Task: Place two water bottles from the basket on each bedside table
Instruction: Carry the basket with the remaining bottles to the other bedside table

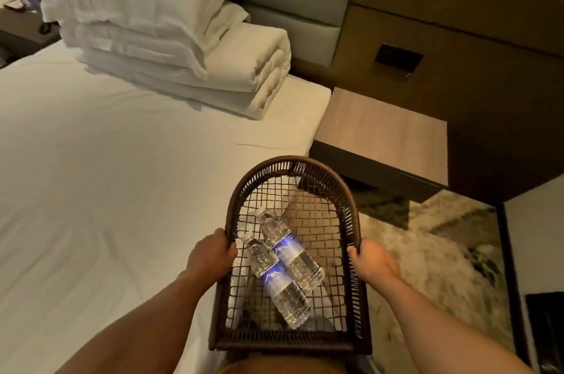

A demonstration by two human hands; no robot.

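Two bottles (282, 270) in basket (351, 208), bedside table (381, 132) ahead, bed (122, 160) alongside

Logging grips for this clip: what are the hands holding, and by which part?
Both hold the basket by its side rims: left hand on the left rim, right hand on the right. Neither touches the two bottles inside.

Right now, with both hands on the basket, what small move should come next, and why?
Probably free the right hand and lift one bottle: both bottles lie in the basket, and the bedside table ahead is bare.
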